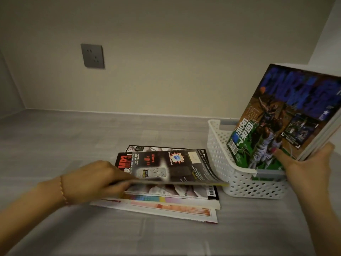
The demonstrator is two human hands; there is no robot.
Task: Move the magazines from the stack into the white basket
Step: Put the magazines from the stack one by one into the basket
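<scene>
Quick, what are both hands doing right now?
Left hand: grips the top magazine, lifting it off the stack.
Right hand: holds the basketball magazines upright in the white basket.

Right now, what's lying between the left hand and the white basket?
In the head view, the magazine stack fills that stretch; the left hand lifts its top magazine toward the basket.

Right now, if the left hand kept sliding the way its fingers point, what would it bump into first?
Probably the white basket. The left hand points right, lifting the top magazine off the stack, and the basket stands just beyond; depth is hard to judge.
</scene>
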